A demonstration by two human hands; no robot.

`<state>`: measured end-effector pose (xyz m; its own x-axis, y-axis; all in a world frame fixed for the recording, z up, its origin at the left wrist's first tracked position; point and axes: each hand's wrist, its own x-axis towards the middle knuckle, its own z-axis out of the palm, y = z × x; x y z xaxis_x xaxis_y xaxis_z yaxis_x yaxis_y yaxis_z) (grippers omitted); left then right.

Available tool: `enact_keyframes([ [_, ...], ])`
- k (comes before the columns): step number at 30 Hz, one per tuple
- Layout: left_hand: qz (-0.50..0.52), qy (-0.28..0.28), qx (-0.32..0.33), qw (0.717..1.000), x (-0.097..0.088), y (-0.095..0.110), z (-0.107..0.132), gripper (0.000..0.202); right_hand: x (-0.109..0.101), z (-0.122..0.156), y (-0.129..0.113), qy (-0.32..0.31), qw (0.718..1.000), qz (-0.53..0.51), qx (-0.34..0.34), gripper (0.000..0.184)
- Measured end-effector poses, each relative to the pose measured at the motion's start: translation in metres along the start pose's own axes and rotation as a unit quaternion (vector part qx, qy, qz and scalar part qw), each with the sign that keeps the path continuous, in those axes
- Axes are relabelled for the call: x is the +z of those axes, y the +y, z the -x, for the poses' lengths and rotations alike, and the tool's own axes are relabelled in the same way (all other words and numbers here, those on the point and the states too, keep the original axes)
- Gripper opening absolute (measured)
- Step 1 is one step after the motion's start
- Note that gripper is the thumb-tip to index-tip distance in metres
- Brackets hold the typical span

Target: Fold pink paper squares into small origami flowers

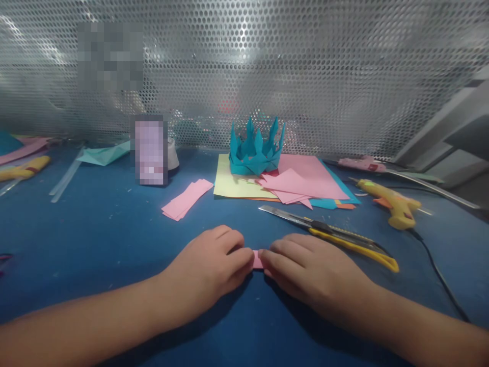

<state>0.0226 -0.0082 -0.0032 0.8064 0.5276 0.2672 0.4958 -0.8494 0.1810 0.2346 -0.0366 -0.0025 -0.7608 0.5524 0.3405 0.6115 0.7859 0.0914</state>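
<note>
A small pink paper piece lies on the blue table near the front, mostly covered by my fingers. My left hand presses on its left end with curled fingers. From the right, my right hand pinches the other end. Only a narrow strip of pink shows between the two hands. A yellow utility knife with its blade out lies just behind my right hand.
A stack of pink strips lies mid-table. Behind it sit coloured paper sheets with a teal folded paper crown. Yellow glue guns rest at right and far left. A perforated metal wall closes the back.
</note>
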Motion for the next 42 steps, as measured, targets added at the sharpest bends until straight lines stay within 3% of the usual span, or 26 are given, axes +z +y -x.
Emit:
enact_keyframes([
  [5, 0.021, 0.009, 0.018, 1.000, 0.001, 0.001, 0.001, 0.024, 0.001, 0.001, 0.002, -0.021, 1.000, 0.002, -0.015, 0.028],
  [9, 0.027, 0.014, 0.001, 1.000, 0.001, 0.003, 0.000, 0.024, 0.001, 0.000, 0.003, 0.012, 1.000, -0.020, -0.002, 0.029],
  [15, 0.166, 0.053, -0.062, 0.983, -0.003, -0.001, -0.004, 0.022, -0.001, -0.001, 0.005, 0.056, 0.980, -0.158, 0.106, 0.018],
  [21, 0.339, 0.035, -0.154, 0.928, -0.008, 0.004, -0.007, 0.024, -0.008, -0.007, 0.003, 0.101, 0.922, -0.310, 0.210, 0.021],
  [28, 0.496, 0.004, -0.239, 0.835, -0.003, 0.016, -0.008, 0.030, -0.009, -0.009, 0.000, 0.076, 0.868, -0.408, 0.272, 0.013],
  [35, 0.584, 0.026, -0.303, 0.753, -0.002, 0.017, -0.016, 0.022, -0.007, -0.011, 0.004, 0.062, 0.783, -0.523, 0.332, 0.010],
  [42, 0.669, 0.023, -0.350, 0.656, -0.003, 0.014, -0.029, 0.015, -0.005, -0.014, 0.009, 0.101, 0.763, -0.531, 0.355, 0.013],
])
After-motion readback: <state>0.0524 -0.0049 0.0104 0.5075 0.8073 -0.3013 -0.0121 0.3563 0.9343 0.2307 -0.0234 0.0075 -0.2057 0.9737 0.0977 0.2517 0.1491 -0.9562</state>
